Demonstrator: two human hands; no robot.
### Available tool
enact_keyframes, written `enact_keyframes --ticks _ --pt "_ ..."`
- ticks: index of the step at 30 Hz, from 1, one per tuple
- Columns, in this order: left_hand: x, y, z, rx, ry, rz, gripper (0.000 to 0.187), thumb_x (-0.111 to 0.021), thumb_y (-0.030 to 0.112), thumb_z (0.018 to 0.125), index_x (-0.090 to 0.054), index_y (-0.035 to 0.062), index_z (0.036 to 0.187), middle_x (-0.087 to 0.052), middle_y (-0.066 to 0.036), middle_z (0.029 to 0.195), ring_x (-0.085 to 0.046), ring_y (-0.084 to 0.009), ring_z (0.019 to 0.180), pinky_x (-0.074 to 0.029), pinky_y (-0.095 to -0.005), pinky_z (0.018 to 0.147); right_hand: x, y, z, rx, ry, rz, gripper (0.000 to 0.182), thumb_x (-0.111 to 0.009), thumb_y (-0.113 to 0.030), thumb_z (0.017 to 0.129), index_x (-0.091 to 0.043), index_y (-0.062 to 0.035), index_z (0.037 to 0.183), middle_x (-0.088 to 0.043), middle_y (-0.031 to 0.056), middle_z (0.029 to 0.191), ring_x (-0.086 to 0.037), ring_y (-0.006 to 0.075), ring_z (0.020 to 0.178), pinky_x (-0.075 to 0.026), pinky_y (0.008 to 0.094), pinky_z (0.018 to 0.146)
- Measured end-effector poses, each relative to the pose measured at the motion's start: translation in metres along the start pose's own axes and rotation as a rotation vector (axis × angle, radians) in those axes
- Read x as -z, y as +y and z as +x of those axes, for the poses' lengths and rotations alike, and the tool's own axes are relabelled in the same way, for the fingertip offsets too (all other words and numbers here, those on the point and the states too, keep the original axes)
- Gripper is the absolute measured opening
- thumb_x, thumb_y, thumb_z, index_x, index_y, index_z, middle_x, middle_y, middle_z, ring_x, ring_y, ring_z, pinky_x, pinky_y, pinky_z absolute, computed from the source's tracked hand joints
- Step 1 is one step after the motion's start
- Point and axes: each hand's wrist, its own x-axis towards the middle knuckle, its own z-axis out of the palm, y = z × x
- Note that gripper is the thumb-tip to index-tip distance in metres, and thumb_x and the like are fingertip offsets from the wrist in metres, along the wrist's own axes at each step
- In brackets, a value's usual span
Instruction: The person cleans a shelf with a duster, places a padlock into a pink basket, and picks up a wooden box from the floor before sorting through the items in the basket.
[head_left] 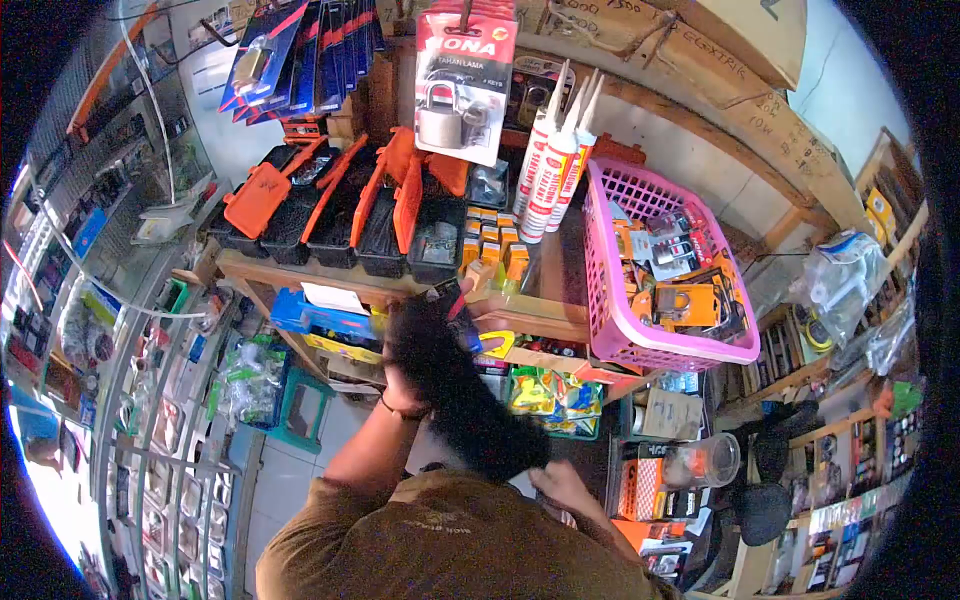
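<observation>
A long black fluffy duster, smeared by motion, crosses in front of my body. Its lower end meets my right hand, which is closed around it there. My left hand, with a bracelet at the wrist, reaches forward behind the duster, so its middle is hidden. Fingers show past the duster, closed on a small dark packet at the shelf's front edge. Just ahead stand black bins with orange lids and several small orange boxes.
A pink basket of packaged goods stands at right. White sealant tubes rise beside it. A carded padlock and blue blister packs hang overhead. Yellow-green packets lie below the wooden shelf. Glass display shelves line the left.
</observation>
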Motion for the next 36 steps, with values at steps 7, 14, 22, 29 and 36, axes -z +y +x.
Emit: enact_keyframes --ticks 7,14,22,29,36 --pt "0.028 0.008 -0.007 0.009 -0.256 -0.027 0.074 -0.022 0.063 0.081 -0.030 0.0063 0.128 -0.039 -0.019 0.125 -0.040 -0.0335 0.114 -0.029 -0.0506 0.095 -0.016 -0.008 0.002 -0.006 -0.045 0.040 0.045 -0.047 -0.034 0.086 -0.054 0.0036 0.061 -0.047 0.0154 0.049 -0.049 0.0202 0.044 -0.038 0.0335 0.046" --pt "0.001 0.021 -0.012 -0.026 -0.106 0.031 0.080 -0.025 0.065 0.079 -0.025 0.0042 0.130 -0.038 -0.021 0.125 -0.041 -0.0347 0.113 -0.033 -0.0489 0.093 -0.024 -0.013 0.007 0.318 0.010 -0.033 0.047 -0.048 -0.031 0.085 -0.050 0.0047 0.055 -0.040 0.0139 0.042 -0.043 0.0146 0.037 -0.034 0.0335 0.039" --pt "0.007 0.015 -0.018 0.005 -0.016 0.030 0.078 -0.025 0.065 0.079 -0.032 0.0047 0.128 -0.040 -0.018 0.125 -0.042 -0.0315 0.112 -0.031 -0.0456 0.095 -0.025 -0.037 -0.009 0.129 0.033 0.081 0.043 -0.047 -0.031 0.086 -0.051 0.0042 0.060 -0.040 0.0132 0.044 -0.040 0.0159 0.038 -0.033 0.0347 0.040" --pt "0.006 0.018 -0.021 0.041 -0.057 -0.056 0.081 -0.023 0.067 0.077 -0.031 0.0052 0.128 -0.035 -0.020 0.128 -0.038 -0.0317 0.116 -0.032 -0.0471 0.094 -0.044 -0.001 -0.016 -0.040 0.035 -0.118 0.044 -0.046 -0.032 0.086 -0.051 0.0039 0.061 -0.043 0.0130 0.046 -0.043 0.0198 0.039 -0.033 0.0347 0.041" --pt "-0.003 0.024 -0.031 -0.046 0.104 -0.154 0.075 -0.025 0.064 0.080 -0.032 0.0052 0.127 -0.042 -0.018 0.123 -0.041 -0.0307 0.114 -0.031 -0.0465 0.095 -0.038 -0.039 -0.012 -0.109 0.140 0.082 0.052 -0.046 -0.036 0.086 -0.048 0.0026 0.052 -0.040 0.0124 0.042 -0.040 0.0164 0.037 -0.032 0.0341 0.039"
